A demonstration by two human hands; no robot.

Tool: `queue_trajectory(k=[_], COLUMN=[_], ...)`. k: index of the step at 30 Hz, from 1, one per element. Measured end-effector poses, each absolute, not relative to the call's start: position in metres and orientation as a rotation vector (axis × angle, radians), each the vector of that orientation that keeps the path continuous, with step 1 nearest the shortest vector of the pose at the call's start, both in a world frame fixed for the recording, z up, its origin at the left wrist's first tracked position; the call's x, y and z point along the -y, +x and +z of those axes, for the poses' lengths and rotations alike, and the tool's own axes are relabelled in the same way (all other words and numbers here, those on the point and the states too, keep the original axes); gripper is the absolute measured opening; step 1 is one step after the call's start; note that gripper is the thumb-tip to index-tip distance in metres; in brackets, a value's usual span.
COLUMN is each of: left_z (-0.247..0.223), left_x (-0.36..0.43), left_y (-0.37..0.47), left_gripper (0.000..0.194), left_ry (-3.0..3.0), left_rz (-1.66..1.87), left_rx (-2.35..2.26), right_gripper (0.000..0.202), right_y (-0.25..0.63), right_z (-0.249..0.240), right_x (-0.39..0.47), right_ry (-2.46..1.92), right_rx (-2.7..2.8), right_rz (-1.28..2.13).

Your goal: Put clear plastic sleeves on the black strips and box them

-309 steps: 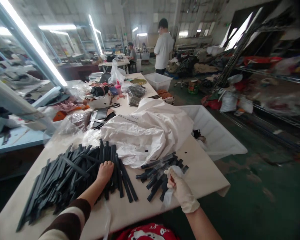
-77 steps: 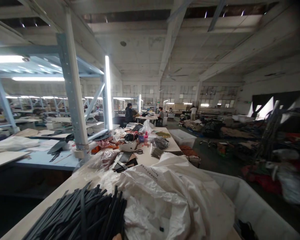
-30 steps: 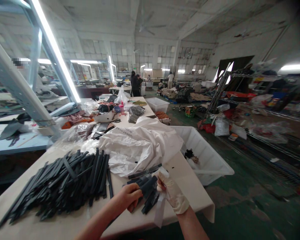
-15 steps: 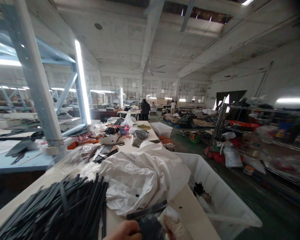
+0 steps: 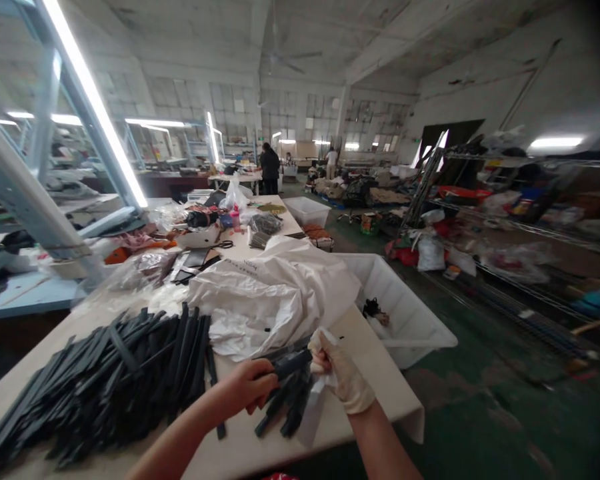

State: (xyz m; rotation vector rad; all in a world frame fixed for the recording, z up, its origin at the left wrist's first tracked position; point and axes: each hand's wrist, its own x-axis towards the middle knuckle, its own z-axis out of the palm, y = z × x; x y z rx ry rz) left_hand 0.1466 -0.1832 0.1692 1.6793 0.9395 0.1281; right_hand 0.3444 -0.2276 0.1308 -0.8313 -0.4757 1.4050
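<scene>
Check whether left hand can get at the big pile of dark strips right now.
Likely yes: the pile lies uncovered just left of the left hand, though that hand is gripping dark strips.

This is a factory workshop, apparently one for cut soft goods: a long cloth-topped worktable (image 5: 385, 383) carries a heap of dark strips (image 5: 125, 373), a crumpled white sack (image 5: 285, 287) and a pair of scissors (image 5: 224, 245), with a white plastic tub (image 5: 410, 307) beside it. Fluorescent tubes (image 5: 93, 100) on pale blue metal frames (image 5: 43, 123) light further benches, and a ceiling fan (image 5: 280, 59) hangs under the high roof. A loaded wire rack (image 5: 525, 219), piled bundles (image 5: 357, 191) on the worn green floor (image 5: 460, 413) and a dark-clothed person (image 5: 269, 170) standing by a far table complete the industrial hall.
</scene>
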Motion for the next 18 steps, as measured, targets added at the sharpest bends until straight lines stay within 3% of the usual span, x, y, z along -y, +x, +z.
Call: queue_trajectory(k=[8,18], left_z=[0.172,0.156], left_x=[0.162,0.157], left_y=[0.139,0.136], left_gripper=[0.020,0.016], left_ry=[1.692,1.825], left_rz=[0.086,0.154], left_rx=[-0.906,-1.104], right_gripper=[0.041,0.033], right_y=[0.330,0.305], right_z=[0.124,0.116], right_x=[0.218,0.212], right_ry=[-0.820,-1.351], right_rx=[0.436,0.762], right_rz=[1.459,1.200])
